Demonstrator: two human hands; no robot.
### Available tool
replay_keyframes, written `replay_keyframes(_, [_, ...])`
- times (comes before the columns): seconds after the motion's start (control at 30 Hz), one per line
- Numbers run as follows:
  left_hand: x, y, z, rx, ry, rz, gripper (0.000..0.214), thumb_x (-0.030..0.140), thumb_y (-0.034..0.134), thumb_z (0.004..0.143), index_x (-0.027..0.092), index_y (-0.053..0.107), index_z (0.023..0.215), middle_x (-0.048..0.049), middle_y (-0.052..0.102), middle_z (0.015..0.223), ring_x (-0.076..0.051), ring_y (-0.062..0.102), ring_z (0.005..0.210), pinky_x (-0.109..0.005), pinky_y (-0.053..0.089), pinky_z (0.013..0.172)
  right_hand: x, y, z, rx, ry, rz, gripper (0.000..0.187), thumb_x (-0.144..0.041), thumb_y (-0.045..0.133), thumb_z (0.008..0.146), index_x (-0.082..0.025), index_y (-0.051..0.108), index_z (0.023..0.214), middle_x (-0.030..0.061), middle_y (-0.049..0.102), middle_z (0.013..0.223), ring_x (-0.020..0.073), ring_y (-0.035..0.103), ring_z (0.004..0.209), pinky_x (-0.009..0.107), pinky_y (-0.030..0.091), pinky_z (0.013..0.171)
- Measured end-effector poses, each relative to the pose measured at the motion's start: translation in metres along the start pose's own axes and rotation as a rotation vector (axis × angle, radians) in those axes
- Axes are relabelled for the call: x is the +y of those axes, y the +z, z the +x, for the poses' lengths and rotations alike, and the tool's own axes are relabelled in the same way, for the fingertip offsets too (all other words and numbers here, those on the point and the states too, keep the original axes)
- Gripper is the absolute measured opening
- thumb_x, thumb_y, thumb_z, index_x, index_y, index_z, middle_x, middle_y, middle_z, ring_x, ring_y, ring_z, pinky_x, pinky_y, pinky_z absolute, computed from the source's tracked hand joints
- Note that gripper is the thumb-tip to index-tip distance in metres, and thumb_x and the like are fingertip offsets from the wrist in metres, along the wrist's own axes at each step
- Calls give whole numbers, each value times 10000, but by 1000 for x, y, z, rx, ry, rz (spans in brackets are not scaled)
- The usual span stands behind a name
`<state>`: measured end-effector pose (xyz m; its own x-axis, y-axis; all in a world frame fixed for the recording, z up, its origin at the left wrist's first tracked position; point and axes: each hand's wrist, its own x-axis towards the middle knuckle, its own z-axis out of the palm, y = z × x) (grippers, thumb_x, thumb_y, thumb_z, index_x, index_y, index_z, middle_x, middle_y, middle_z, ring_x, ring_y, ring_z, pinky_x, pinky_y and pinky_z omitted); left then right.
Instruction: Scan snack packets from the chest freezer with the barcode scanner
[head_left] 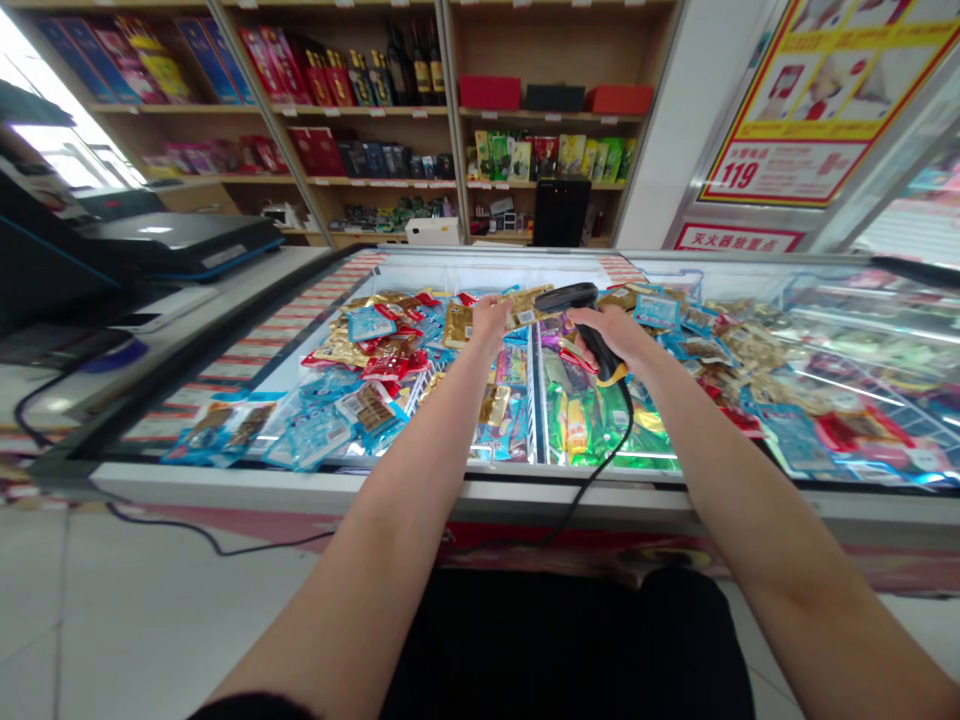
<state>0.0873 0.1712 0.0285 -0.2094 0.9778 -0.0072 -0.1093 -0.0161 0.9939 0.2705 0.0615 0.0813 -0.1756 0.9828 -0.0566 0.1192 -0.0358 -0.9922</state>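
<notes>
My left hand is closed on a gold snack packet and holds it up above the chest freezer. Right beside it, my right hand grips the handle of a black barcode scanner with a yellow band. The scanner's head sits just over the packet, and its black cable hangs down over the freezer's front rim. Under both hands lie several blue, red and gold packets and green packets on and under the glass lid.
A cash register and a flat black device stand on the counter at left, with cables trailing to the floor. Wooden shelves of boxes and bottles fill the back wall. A red and yellow poster hangs at right.
</notes>
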Motion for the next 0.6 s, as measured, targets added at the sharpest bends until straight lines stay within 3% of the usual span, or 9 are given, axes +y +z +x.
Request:
replay_keyframes(0.2, [3, 1, -4, 1, -28, -48, 180, 152, 651, 729, 192, 480, 695, 82, 399, 511, -67, 413, 463, -170, 312, 482, -1, -1, 0, -8, 10, -8, 292, -390, 668, 845, -184, 537, 685, 39, 560, 407, 138, 460, 278, 231, 358, 266])
replay_keyframes(0.6, [4, 2, -5, 14, -28, -121, 186, 99, 607, 748, 188, 464, 669, 77, 397, 500, -64, 416, 444, -177, 295, 458, -1, -3, 0, -26, 19, -3, 266, -373, 663, 858, -186, 522, 734, 12, 555, 440, 126, 454, 299, 222, 387, 294])
